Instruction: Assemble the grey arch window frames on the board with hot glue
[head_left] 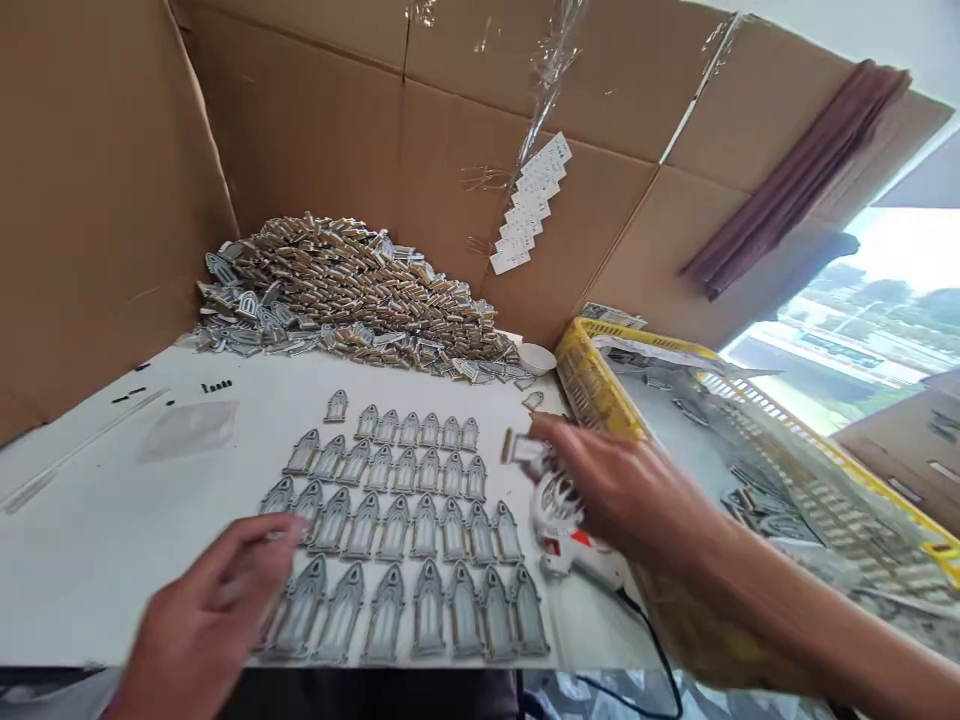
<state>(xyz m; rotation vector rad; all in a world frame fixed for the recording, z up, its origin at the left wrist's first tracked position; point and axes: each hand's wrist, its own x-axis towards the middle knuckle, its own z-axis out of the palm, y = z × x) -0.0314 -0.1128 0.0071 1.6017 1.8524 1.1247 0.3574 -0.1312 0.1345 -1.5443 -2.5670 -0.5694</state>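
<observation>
Left hand (206,610) near left, blurred, wrist cut off by frame; fingers half curled over nearest row of arch pieces (420,540), cannot tell whether gripping. Right hand (622,490) mid-right, blurred, fingertips pinching small piece (521,447) just right of rows. Glue gun (577,550) half hidden beneath it. White board (90,520) bare at left: open room. Yellow crate (592,380) hugs right edge. Pile (337,290) far, against cardboard wall (300,130).

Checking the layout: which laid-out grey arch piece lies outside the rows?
The lone arch piece, alone beyond the farthest row, at its left, toward the heap; the others sit in rows.
</observation>
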